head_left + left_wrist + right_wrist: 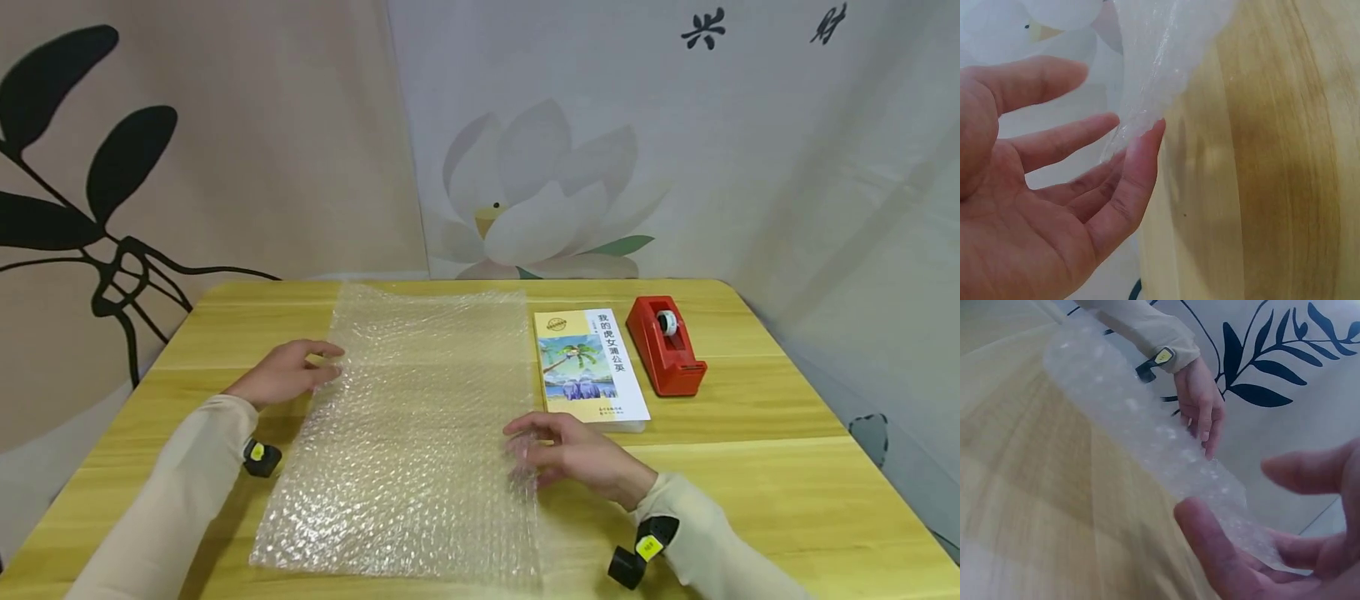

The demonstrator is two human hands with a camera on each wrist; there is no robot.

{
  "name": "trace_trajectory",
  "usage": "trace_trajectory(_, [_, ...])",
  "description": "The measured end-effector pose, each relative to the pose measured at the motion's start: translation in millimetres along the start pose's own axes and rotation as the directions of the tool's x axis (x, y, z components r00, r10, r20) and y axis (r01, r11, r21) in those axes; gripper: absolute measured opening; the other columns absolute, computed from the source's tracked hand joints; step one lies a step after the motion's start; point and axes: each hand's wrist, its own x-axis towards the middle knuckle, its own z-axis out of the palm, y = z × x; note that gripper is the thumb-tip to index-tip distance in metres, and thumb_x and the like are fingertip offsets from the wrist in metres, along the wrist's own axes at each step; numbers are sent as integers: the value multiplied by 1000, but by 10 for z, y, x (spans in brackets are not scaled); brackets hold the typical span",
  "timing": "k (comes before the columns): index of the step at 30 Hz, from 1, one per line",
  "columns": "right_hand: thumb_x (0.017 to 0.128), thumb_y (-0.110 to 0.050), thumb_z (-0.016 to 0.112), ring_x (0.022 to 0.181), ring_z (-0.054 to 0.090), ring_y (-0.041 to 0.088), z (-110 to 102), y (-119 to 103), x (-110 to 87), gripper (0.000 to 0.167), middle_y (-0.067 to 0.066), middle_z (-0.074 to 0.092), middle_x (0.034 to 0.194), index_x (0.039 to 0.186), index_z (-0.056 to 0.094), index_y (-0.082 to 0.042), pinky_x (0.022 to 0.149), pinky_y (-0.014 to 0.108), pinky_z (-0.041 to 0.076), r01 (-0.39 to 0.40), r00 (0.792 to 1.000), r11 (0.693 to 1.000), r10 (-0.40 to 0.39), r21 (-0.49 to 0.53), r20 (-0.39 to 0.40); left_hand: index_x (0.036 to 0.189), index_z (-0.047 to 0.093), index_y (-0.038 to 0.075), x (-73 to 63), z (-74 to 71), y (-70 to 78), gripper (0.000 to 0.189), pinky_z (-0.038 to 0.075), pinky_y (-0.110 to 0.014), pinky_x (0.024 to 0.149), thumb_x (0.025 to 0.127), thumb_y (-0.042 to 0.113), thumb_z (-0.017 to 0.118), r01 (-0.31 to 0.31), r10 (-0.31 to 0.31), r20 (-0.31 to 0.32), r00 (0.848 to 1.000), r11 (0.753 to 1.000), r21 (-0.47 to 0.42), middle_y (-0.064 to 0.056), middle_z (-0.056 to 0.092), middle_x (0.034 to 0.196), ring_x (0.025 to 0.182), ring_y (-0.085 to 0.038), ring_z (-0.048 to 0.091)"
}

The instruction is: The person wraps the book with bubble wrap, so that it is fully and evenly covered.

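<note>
A clear sheet of bubble wrap [420, 417] lies lengthwise across the wooden table. At its left edge is my left hand [288, 372]. In the left wrist view, the loosely bent fingers [1138, 169] of that hand touch the wrap's edge, while the thumb stands apart. My right hand [581, 458] is at the right edge, where the wrap is slightly crumpled. From the right wrist, the wrap [1122, 406] is seen running in against this hand's fingers [1207, 540], with the thumb held away from it.
Right of the wrap lies a book [588, 367] with a palm-tree cover. Beyond it sits a red tape dispenser [667, 346] with a roll of tape. The wooden table [742, 467] ends at a printed curtain [300, 125] behind.
</note>
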Motion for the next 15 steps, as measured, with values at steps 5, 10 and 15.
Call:
trace_trajectory(5, [91,-4,66,89,68,14,12,2,27,45,23,52,136,133,54,6,78,27,59,5,999,1000,-6,-31,-35,139,53,-7,-6,-14,4,48,58,-37,81,101,22,58,-10,10,-19,1000,999,-33,-32,53,141,101,-25,68])
trace_trajectory(10, [88,0,69,83,68,13,4,-16,46,46,24,52,138,132,56,6,76,25,58,36,997,994,-43,-107,-66,136,56,-7,-22,-28,9,46,59,-38,83,100,20,61,-14,13,-45,999,999,-32,-32,51,142,112,-36,66])
trace_trajectory(15, [85,1,71,78,67,13,0,-33,70,44,23,55,135,128,59,3,72,25,57,64,991,976,-86,-207,-101,134,59,-6,-84,-35,-28,43,59,-39,84,97,15,63,-5,4,-72,997,1000,-12,-33,48,146,118,-44,61])
